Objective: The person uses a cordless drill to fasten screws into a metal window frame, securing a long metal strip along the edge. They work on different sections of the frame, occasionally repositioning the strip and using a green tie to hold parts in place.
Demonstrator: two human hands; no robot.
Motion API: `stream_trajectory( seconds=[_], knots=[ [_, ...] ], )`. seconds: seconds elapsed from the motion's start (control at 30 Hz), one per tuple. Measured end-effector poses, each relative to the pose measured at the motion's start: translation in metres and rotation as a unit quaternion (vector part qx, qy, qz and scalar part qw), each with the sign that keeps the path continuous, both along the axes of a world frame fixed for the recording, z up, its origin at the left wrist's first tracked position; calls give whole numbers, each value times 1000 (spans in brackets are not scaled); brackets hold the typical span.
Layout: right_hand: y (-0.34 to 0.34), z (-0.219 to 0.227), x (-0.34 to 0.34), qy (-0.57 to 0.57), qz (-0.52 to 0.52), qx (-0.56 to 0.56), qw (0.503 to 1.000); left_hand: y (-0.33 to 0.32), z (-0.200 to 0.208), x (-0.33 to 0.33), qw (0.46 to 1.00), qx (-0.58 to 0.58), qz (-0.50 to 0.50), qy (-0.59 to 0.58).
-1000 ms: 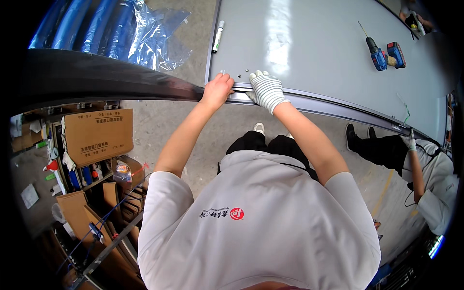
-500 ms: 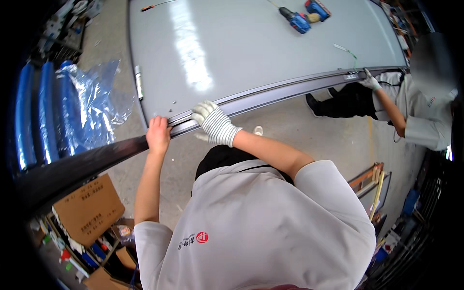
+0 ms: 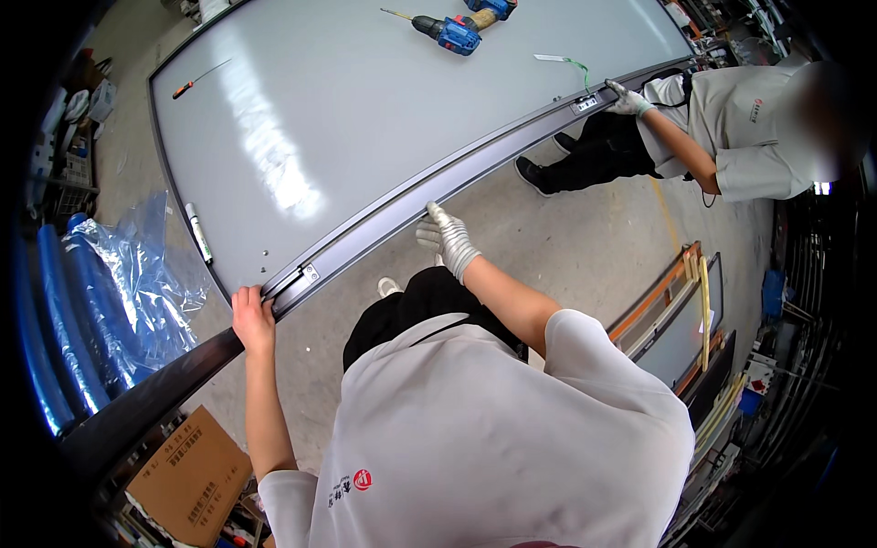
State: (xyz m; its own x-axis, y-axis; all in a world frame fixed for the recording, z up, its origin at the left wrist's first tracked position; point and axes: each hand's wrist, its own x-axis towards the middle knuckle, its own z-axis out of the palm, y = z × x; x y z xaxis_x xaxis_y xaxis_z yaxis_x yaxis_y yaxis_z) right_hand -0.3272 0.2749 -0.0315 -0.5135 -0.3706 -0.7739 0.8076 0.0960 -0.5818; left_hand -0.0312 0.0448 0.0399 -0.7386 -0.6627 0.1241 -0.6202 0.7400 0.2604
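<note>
Grey metal frame rail [image 3: 438, 183]: long profile running along the near edge of a large pale grey panel [image 3: 365, 100], from its lower-left corner up toward the upper right; a small bracket sits at the corner end.

Left hand [image 3: 251, 315]: bare, at the rail's corner end, fingers curled together over the edge, touching the panel corner.

Right hand [image 3: 445, 239]: white knit glove, fingers pressed together and laid flat against the rail near its middle.

Co-worker's gloved hand [image 3: 628, 99]: at the far end of the same rail; finger state cannot be told.

Surface: panel lies flat, glossy, with a strip of light reflection. On it: blue cordless drill [image 3: 452, 32] at the far edge, a red-handled screwdriver [image 3: 199, 80] near the upper-left edge, a white marker pen [image 3: 197, 233] by the left edge, a small white tag with green cord [image 3: 562, 61].

Room: bare concrete floor [image 3: 566, 247], workshop clutter at the rims.

Packages: blue tubes in clear plastic wrap [image 3: 110, 292], left of the panel; brown cardboard box [image 3: 187, 470] with dark printing, lower left; stacked framed panels with wooden strips [image 3: 681, 315], right.
</note>
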Motion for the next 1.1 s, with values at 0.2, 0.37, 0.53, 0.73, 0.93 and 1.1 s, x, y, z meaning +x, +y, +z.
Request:
stream_trajectory(
  seconds=[0.2,0.37,0.53,0.73,0.93,1.1],
  knots=[
    [-28,-12,-42,-65,-185,-226,954,-3,-3,9,1000,-9,6,-7],
    [-17,-11,-47,-11,-173,-147,974,-15,-2,9,1000,-9,-27,-11],
    [-20,-7,-51,51,-83,-34,995,-11,-7,14,999,-27,-8,-19],
    [-35,43,0,468,462,227,718,-10,-9,17,1000,-16,2,-11],
    [-141,72,88,756,507,30,412,-13,-6,12,999,-19,-17,-25],
    [-96,70,119,664,497,-85,552,-14,-6,17,1000,-20,-10,-21]
  ],
)
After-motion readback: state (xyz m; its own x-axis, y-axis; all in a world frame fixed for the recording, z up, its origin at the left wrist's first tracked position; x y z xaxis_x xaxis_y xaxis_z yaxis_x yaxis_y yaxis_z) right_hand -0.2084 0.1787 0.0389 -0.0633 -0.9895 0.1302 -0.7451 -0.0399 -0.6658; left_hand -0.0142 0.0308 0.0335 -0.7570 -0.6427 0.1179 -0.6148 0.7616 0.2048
